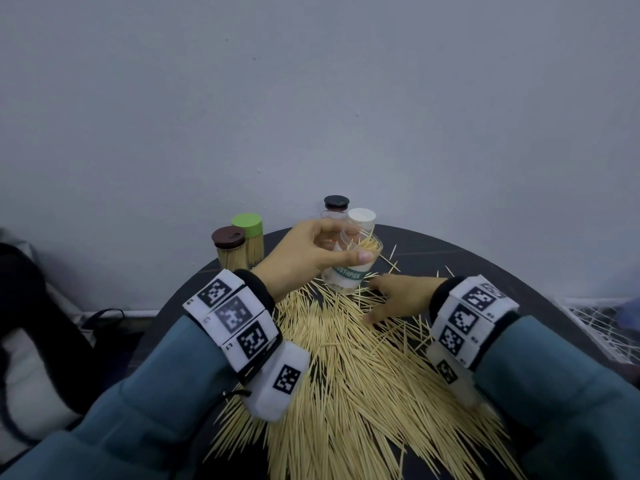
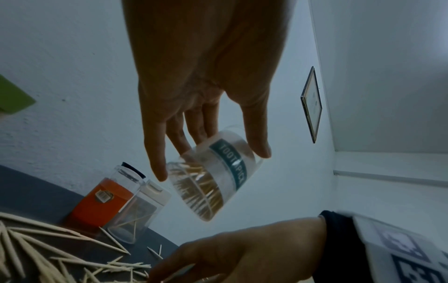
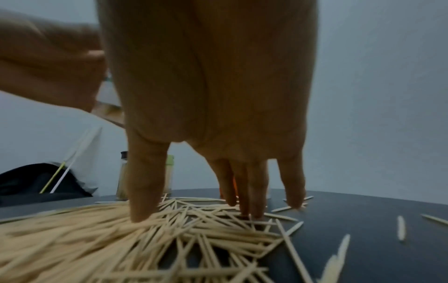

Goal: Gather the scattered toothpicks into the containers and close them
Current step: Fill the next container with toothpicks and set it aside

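Plainly, with the left hand [image 1: 304,252] clamping its fingers [image 2: 258,141] on the tilted clear plastic toothpick jar [image 1: 349,266] at twelve o'clock, contents may spill while the right hand [image 1: 398,299], fingers [image 3: 292,183] spread, scatters the pale wooden toothpicks [image 1: 363,375] across the dark round desk [image 1: 485,268].

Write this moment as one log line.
left hand: holds tilted toothpick jar | right hand: fingers on toothpick pile | jar: open

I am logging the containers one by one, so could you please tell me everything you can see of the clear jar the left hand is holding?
The clear jar looks like transparent plastic, round, with a white label carrying a teal band that reads TOOTHPICK. It has no lid on and is partly filled with toothpicks. The left hand grips it near the open rim, thumb on one side and fingers on the other, tilted, above the scattered toothpicks on the dark table.
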{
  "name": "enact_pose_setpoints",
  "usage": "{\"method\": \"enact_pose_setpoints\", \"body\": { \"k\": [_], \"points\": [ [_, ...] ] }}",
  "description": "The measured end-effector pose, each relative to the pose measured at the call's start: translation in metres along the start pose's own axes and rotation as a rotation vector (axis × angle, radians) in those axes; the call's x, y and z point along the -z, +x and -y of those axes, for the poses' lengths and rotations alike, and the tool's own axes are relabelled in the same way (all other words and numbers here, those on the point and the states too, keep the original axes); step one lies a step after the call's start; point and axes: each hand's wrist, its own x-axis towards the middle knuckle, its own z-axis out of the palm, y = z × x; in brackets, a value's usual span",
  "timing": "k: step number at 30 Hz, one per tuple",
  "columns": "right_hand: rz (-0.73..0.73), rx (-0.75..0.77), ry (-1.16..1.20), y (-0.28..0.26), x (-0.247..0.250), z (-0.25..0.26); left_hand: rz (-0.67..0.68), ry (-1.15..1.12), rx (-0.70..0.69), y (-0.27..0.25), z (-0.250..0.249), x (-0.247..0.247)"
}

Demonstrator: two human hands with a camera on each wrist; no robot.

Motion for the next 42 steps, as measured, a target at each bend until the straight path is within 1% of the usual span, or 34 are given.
{"method": "enact_pose_setpoints", "body": {
  "k": [4,6,9,12,14,18,28,31,34,37,39,42],
  "points": [
    [-0.046,0.003,-0.14,0.005,-0.007,0.01,-0.001,-0.002,0.016,0.0,0.0,0.001],
    [-0.074,0.038,-0.16,0.004,-0.008,0.012,0.003,-0.005,0.016,0.0,-0.002,0.001],
    [-0.12,0.077,-0.087,0.0,-0.007,0.012,-0.006,-0.006,0.013,0.001,-0.003,0.002],
    [-0.165,0.026,0.008,-0.001,-0.007,0.013,-0.003,-0.007,0.015,0.0,-0.004,0.003],
    [-0.118,-0.027,-0.031,-0.002,-0.007,0.017,0.002,-0.003,0.011,0.0,-0.005,0.003],
    [-0.059,-0.041,-0.114,-0.004,-0.007,0.027,0.001,-0.002,0.014,-0.001,-0.007,0.003],
    [-0.037,-0.069,-0.225,0.003,-0.016,0.042,0.009,-0.041,0.023,-0.002,-0.008,0.004],
    [-0.017,-0.077,-0.22,0.001,-0.014,0.042,0.01,-0.039,0.01,-0.002,-0.008,0.005],
    [0.025,-0.045,-0.152,0.003,-0.013,0.036,0.006,-0.043,0.007,-0.002,-0.006,0.006],
    [0.037,-0.023,-0.003,0.001,-0.012,0.029,0.002,-0.048,0.009,-0.001,-0.005,0.006],
    [-0.008,-0.002,0.178,-0.003,-0.011,0.023,-0.002,-0.046,0.004,0.0,-0.004,0.005],
    [-0.052,0.025,0.546,-0.008,-0.012,0.012,0.0,-0.047,-0.002,-0.001,-0.004,0.003]
  ]
}}
